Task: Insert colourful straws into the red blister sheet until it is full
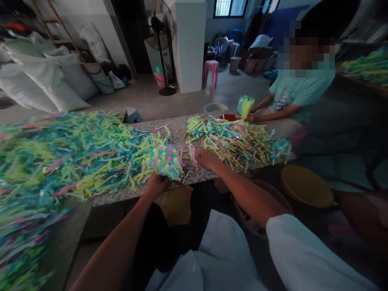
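Observation:
My left hand (pixel 156 184) is closed around a tight bundle of coloured strips (pixel 167 161), held upright at the near edge of the speckled table (pixel 176 125). My right hand (pixel 205 157) rests on the table just right of the bundle, fingers pinched on a loose pink strip (pixel 193 155). A heap of green, blue and pink strips (pixel 75 153) spreads to the left. A second heap of strips (pixel 239 141) lies right of my right hand.
Across the table's far right corner a person in a teal shirt (pixel 298 91) holds a bunch of strips (pixel 245 106) by a white bowl (pixel 215 108). A yellow basin (pixel 306 186) sits low at right. Sacks, a standing fan (pixel 160 24) and a pink stool (pixel 211 70) stand behind.

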Available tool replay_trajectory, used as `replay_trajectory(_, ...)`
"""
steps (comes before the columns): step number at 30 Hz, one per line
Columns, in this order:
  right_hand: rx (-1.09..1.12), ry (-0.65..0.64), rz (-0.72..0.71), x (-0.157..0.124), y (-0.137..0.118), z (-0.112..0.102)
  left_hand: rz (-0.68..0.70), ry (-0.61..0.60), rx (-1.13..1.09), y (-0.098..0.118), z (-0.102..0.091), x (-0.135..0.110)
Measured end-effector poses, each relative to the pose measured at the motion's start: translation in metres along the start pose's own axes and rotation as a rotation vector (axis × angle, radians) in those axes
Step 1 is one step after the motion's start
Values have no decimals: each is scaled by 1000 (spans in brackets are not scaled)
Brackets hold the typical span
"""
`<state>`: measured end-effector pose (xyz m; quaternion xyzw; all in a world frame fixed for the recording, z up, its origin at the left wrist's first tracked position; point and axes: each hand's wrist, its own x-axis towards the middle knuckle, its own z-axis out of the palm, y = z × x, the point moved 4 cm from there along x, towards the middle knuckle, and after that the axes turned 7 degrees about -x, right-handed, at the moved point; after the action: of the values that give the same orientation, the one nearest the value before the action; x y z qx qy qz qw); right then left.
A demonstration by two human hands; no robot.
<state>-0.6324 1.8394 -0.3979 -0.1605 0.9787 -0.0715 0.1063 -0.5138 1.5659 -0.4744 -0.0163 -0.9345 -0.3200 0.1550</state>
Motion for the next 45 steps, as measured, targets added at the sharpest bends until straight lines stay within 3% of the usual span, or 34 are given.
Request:
replay_trajectory(4, -130, -101, -25, -31, -5, 29, -27, -18, 23, 0, 1, 1)
replay_trajectory(9, -16, -143, 42, -31, -2, 45, -30, 2, 40, -1, 0, 1)
replay_trajectory(12, 361, -184, 90, -30, 4, 51, -13, 14, 35, -1, 0, 0)
replay_trajectory(17, 1427, -177, 28, -49, -5, 60, -23, 9, 52, -3, 1, 1)
replay_trajectory(19, 1652, -171, -44, -56, -12, 60, -29, 15, 46, -3, 1, 1)
replay_trajectory(21, 1723, -151, -77, -59, -18, 60, -30, 22, 28, -2, 0, 1)
replay_trajectory(25, 1622, -57, -59, -54, -21, 60, -40, 14, 27, -2, 0, 1)
replay_trajectory(28, 1385, -14, -67, -45, -21, 61, -50, 5, 40, -3, 1, 1)
replay_trajectory(33, 1001, -136, -128, -34, -27, 64, -68, -29, 37, -2, 2, 0)
replay_trajectory(36, 797, -145, -223, -33, -34, 56, -75, -23, 32, -1, 2, 0)
replay_trajectory(40, 335, -84, -402, -37, -44, 37, -59, -2, 25, 3, 0, 0)
replay_trajectory(45, 19, -74, -455, -38, -51, 28, -38, -2, 44, 4, -1, 0)
